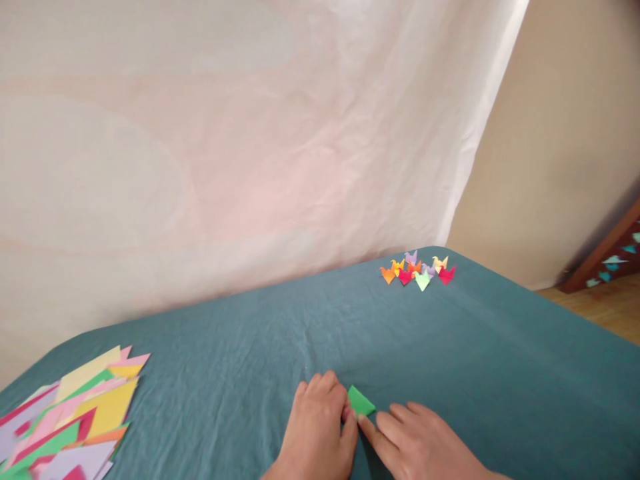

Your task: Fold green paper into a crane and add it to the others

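Observation:
A small piece of green folded paper point(361, 401) lies on the cloth between my two hands, its pointed top and right corner showing. My left hand point(320, 421) is closed, its fingers curled over the paper's left side and the thumb at its lower edge. From the right, my right hand point(417, 440) meets the paper's lower corner with its index fingertip, the other fingers bent in. The right thumb is hidden, and both hands cover the lower part of the paper.
Loose sheets of coloured paper point(107, 407) are heaped at the table's left. Several small folded paper birds point(423, 280) stand near the far right corner of the green tablecloth point(225, 373). Behind the table hangs a pale sheet point(250, 147). At far right is a brown wooden piece with paper shapes point(613, 260).

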Tool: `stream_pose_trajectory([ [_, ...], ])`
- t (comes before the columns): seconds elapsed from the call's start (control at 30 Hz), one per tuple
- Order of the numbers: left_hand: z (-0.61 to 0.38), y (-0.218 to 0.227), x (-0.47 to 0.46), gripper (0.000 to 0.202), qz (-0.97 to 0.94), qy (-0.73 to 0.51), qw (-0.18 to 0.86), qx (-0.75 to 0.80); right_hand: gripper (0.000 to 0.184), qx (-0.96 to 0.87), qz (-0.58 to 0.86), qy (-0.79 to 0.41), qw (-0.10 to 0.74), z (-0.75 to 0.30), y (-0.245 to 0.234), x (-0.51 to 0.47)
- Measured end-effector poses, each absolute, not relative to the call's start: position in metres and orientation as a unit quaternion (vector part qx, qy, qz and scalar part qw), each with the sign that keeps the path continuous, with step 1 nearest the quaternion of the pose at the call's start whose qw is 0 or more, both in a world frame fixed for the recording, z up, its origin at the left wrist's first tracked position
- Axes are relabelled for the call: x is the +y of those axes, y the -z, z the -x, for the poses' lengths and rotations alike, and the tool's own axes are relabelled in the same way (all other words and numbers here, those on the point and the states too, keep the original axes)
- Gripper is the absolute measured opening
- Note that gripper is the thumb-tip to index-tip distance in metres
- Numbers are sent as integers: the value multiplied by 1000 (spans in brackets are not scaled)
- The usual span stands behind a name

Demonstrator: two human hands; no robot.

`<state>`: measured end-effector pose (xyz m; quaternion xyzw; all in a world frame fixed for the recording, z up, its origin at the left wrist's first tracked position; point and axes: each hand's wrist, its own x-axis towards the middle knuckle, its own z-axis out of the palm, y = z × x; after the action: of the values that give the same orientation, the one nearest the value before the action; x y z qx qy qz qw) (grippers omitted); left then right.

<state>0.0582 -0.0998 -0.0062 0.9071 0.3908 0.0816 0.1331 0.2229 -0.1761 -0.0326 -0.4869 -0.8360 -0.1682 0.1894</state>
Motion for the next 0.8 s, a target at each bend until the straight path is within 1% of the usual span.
stream_pose_trajectory([
  [0.2,-58,4,-96,14,-904,-81,157,389,23,-843,496,141,151,-224,33,-177],
  [0.3,-56,1,-94,9,-899,-88,181,389,26,-846,506,116,118,-224,32,-179],
  [0.37,-55,-1,-95,10,-897,-96,199,382,29,-849,512,87,100,-224,30,-179],
  [0.43,-52,-2,-95,13,-898,-102,211,373,27,-844,526,37,100,-226,27,-177],
  [0.53,-50,-1,-95,12,-899,-104,216,366,16,-810,564,-50,155,-231,22,-172],
  [0.67,-49,2,-95,13,-898,-106,218,366,11,-751,593,-143,251,-235,20,-162],
  [0.8,-51,1,-96,9,-894,-108,221,374,13,-722,610,-181,273,-234,22,-157],
])
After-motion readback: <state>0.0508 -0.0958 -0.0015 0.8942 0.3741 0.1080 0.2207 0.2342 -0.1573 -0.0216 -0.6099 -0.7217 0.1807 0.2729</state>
